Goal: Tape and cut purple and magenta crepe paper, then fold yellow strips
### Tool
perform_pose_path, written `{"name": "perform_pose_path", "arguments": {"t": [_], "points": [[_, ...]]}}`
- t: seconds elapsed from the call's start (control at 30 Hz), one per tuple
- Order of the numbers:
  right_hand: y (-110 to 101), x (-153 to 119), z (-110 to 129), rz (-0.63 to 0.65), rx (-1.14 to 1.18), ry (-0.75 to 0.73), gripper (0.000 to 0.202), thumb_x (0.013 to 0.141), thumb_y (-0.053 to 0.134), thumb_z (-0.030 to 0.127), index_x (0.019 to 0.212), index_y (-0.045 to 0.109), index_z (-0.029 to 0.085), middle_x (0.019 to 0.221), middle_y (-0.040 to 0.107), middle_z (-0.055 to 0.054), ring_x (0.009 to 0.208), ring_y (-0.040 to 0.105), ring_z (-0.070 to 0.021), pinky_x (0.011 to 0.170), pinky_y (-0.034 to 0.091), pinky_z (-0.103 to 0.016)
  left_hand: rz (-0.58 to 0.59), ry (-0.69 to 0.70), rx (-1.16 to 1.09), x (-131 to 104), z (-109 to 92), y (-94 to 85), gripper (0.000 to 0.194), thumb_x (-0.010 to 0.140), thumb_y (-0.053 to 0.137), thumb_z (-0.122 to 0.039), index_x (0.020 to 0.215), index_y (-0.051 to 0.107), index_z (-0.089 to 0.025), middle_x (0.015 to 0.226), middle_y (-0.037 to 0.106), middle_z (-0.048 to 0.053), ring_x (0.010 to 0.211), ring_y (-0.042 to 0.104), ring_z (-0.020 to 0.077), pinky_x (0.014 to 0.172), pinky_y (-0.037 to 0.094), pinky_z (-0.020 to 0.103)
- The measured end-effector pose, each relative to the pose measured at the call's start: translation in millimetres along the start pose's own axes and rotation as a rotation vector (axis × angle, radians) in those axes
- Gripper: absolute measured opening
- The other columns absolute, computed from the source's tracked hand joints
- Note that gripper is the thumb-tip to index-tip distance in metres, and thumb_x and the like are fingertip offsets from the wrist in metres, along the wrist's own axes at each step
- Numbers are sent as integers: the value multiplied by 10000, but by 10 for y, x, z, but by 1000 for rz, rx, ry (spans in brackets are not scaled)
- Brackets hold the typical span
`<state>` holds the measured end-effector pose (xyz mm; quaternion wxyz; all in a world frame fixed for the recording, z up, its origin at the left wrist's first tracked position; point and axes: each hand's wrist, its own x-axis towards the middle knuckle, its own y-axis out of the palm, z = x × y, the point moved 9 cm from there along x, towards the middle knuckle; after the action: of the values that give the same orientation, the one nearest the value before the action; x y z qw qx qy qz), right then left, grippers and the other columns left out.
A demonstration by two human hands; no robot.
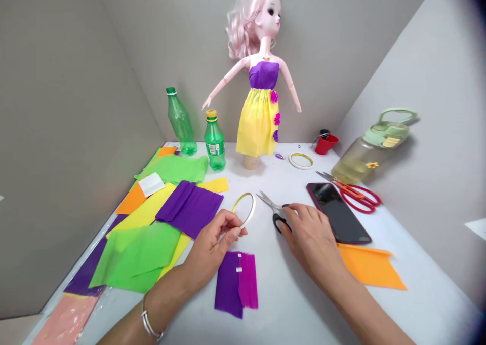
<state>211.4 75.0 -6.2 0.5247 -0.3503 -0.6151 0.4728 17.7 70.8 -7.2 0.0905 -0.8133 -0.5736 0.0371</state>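
My left hand (222, 233) pinches a narrow roll of white tape (248, 209) upright between thumb and fingers. Just below it, a purple crepe paper piece (228, 284) and a magenta crepe paper piece (248, 281) lie side by side, with two small white tape bits at their seam. My right hand (309, 228) has its thumb and fingers on the black handles of small scissors (270, 201), which lie on the table with blades slightly apart, pointing away to the left. A doll (260, 112) in a purple top and yellow skirt with flowers stands at the back.
Left lie stacked crepe sheets, including green (136, 259) and purple (190, 208). Two green bottles (215, 145) stand behind. Another tape roll (301, 161), a red cup (325, 144), a water bottle (364, 152), red-handled scissors (359, 195), a phone (337, 211) and orange paper (372, 266) are right.
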Motion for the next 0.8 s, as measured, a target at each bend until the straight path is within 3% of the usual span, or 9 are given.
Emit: {"name": "perform_pose_path", "arguments": {"t": [0.07, 0.13, 0.23, 0.3, 0.37, 0.47, 0.57, 0.8], "points": [[-87, -2, 35, -77, 56, -39, 180, 932, 525, 210, 1078, 618, 159, 1080, 638, -132, 1011, 575, -330, 922, 429, -518, -12, -2, -14, -14, -18, -28, 192, 961, 514, -373, 1058, 570, -216, 892, 629, 8, 843, 582, 156, 789, 435, 258], [-157, -9, 92, -107, 243, -71, 196, 951, 503, 218, 1118, 596, 175, 1073, 646, -120, 999, 594, -304, 898, 463, -480, -14, 6, 15, -8, -33, -56, 223, 965, 505, -371, 1096, 609, -223, 856, 619, 2, 830, 571, 154, 794, 423, 255], [-278, -33, 191, -136, 566, -78, 286, 971, 491, 219, 1254, 527, 205, 1176, 613, -116, 994, 621, -237, 840, 518, -374, 13, -2, 43, 10, -23, -52, 227, 965, 504, -368, 1021, 659, -212, 835, 605, 1, 815, 563, 151, 785, 415, 251], [-369, -60, 273, -165, 658, -98, 383, 980, 473, 186, 1361, 455, 216, 1295, 553, -131, 1038, 618, -213, 863, 519, -346, 61, -14, 33, 6, -12, -2, 223, 960, 515, -367, 970, 662, -200, 849, 597, 4, 820, 560, 150, 771, 414, 247], [-426, -87, 400, -152, 685, -194, 434, 982, 451, 136, 1408, 417, 215, 1342, 529, -137, 1123, 590, -212, 918, 503, -343, 119, -25, 11, -15, -12, 68, 220, 956, 522, -368, 950, 654, -192, 847, 582, 1, 803, 545, 143, 741, 408, 237], [-442, -127, 522, -106, 715, -333, 383, 977, 442, 85, 1331, 500, 221, 1185, 625, -104, 1077, 605, -202, 874, 516, -321, 178, -38, -19, -51, -36, 146, 208, 951, 530, -357, 949, 651, -189, 840, 561, -5, 760, 508, 130, 698, 385, 227], [-445, -138, 505, -102, 763, -340, 326, 977, 455, 73, 1245, 567, 221, 1034, 650, -75, 922, 635, -170, 772, 528, -281, 197, -33, -51, -64, -70, 171, 187, 934, 556, -341, 940, 665, -189, 866, 563, 3, 775, 496, 137, 711, 370, 235], [-507, -163, 564, -151, 757, -354, 319, 980, 461, 83, 1244, 580, 215, 995, 651, -80, 871, 643, -168, 717, 536, -270, 202, -40, -35, -39, -58, 141, 182, 908, 589, -343, 863, 680, -191, 800, 525, -7, 750, 467, 144, 700, 336, 251]]}}
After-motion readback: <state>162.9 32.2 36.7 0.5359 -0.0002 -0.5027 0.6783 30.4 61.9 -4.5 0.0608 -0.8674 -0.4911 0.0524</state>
